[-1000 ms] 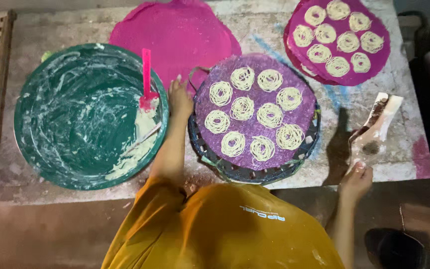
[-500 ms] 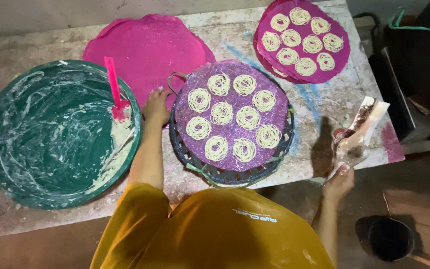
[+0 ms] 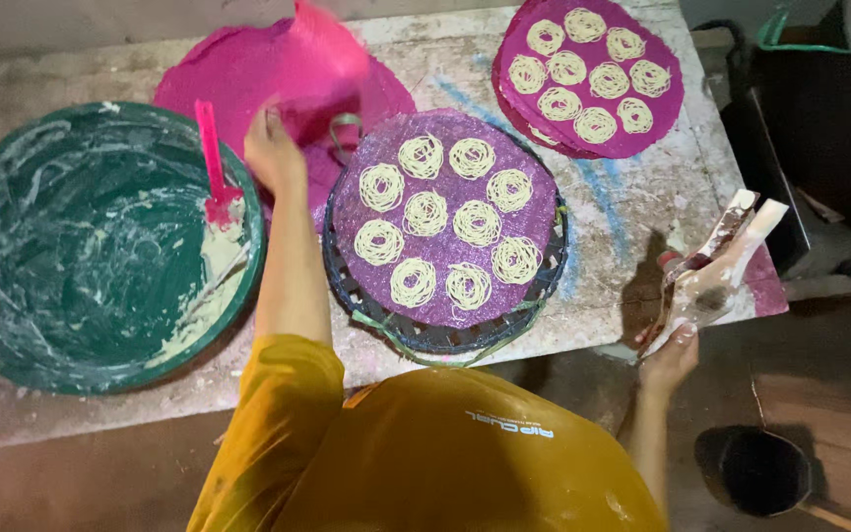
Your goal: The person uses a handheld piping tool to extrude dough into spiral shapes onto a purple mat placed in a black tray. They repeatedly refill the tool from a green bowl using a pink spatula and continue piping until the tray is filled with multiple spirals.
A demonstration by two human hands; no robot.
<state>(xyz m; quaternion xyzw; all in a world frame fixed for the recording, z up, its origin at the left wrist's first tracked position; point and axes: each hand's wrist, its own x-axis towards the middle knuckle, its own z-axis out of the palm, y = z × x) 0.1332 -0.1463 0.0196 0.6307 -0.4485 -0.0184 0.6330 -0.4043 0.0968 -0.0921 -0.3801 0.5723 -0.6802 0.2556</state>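
A small home-style food-making spot: a worn, batter-stained table [image 3: 632, 212] fills the frame, bearing a large green basin [image 3: 81, 246] smeared with dough at left and round mats [image 3: 445, 212] of noodle coils at centre and upper right.

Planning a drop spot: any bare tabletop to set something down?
Bare table between purple mat, far mat and right hand. Thin front strip too. Crowded left: left hand, green basin, pink sheets.

Green basin [image 3: 12, 246] glossy plastic w/ batter smears; tabletop [image 3: 632, 212] rough, stained.
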